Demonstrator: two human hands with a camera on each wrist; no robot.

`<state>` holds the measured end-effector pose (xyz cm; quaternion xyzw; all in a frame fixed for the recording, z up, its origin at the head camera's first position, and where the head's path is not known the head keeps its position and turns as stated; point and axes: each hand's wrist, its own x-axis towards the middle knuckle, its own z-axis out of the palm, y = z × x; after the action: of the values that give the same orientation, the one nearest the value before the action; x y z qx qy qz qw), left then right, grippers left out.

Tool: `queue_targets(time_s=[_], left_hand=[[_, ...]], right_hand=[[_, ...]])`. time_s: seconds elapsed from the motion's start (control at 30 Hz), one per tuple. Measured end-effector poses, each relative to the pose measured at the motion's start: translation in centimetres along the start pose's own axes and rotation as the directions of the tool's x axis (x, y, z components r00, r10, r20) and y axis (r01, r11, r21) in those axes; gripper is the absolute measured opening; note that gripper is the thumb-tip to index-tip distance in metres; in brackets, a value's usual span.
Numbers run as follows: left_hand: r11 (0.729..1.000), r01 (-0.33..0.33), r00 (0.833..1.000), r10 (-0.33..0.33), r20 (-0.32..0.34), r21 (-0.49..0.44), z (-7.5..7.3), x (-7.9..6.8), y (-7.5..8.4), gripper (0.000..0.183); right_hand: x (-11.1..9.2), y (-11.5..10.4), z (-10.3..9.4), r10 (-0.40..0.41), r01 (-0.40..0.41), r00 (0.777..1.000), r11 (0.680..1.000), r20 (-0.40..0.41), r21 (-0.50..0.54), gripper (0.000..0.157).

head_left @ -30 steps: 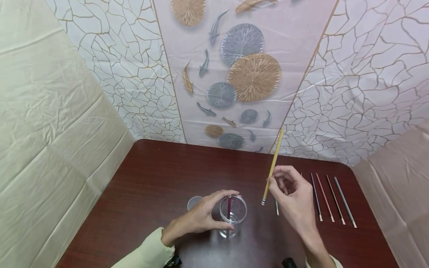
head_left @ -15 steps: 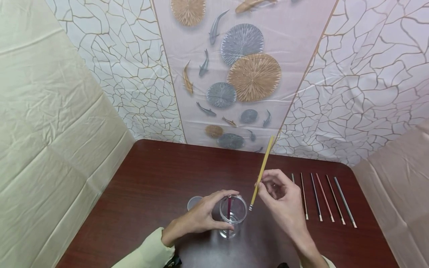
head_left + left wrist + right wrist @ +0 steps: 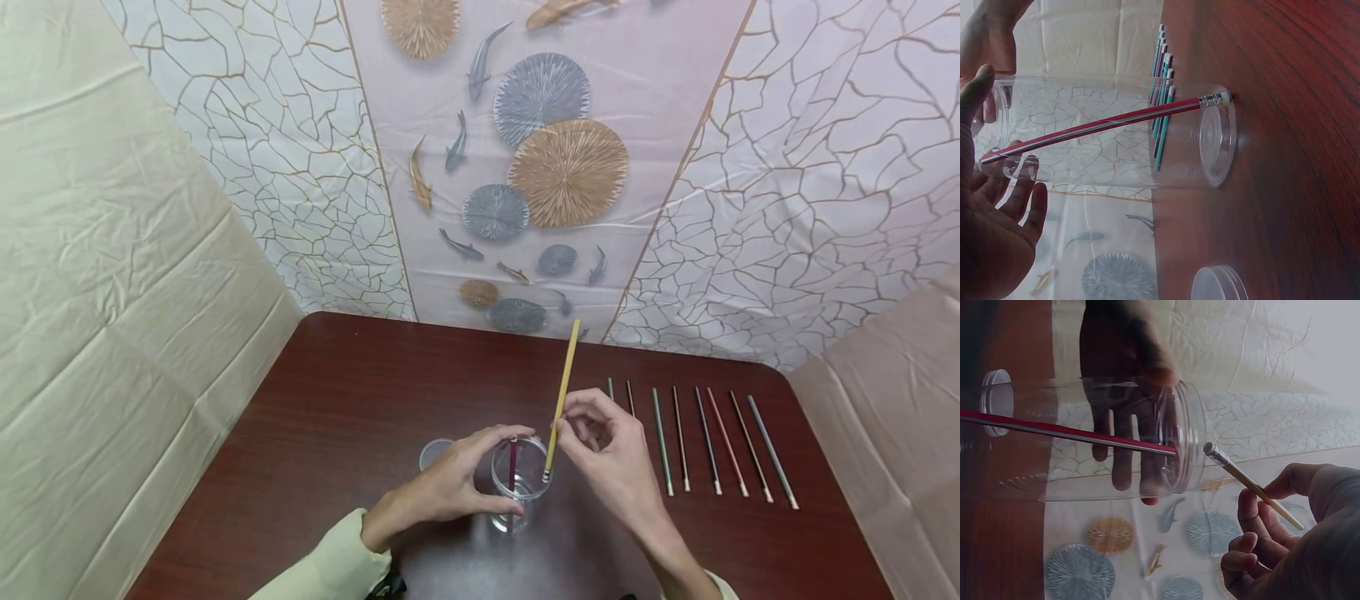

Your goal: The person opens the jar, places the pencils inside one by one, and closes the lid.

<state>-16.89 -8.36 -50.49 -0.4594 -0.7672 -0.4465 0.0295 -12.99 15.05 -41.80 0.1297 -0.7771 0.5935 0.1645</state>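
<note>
A clear plastic jar (image 3: 525, 492) stands on the table with a red pencil (image 3: 1104, 125) leaning inside it, eraser end at the bottom. My left hand (image 3: 461, 475) grips the jar near its mouth, thumb and fingers round opposite sides. Between thumb and fingertips my right hand (image 3: 611, 454) pinches a yellow pencil (image 3: 564, 392), pointing its eraser end down. In the right wrist view that eraser (image 3: 1211, 449) is just outside the jar's rim (image 3: 1188, 434); from the head it overlaps the rim's right side.
Several pencils (image 3: 712, 450) lie in a row on the right of the dark red-brown table (image 3: 360, 375). A round clear lid (image 3: 433, 452) lies left of the jar, partly behind the left hand. Patterned cloth (image 3: 465, 250) hangs behind the table.
My right hand has moved left and toward me, carrying the yellow pencil from beside the row to the jar's mouth. More of the row shows now. The left hand and jar have stayed still.
</note>
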Motion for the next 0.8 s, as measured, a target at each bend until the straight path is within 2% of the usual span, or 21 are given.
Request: queue_targets(time_s=[0.8], left_hand=[[1.0, 0.008, 1.0, -0.008, 0.003, -0.002, -0.01, 0.06, 0.15, 0.093]], right_hand=[[-0.5, 1.06, 0.59, 0.019, -0.018, 0.999, 0.999, 0.037, -0.03, 0.026]])
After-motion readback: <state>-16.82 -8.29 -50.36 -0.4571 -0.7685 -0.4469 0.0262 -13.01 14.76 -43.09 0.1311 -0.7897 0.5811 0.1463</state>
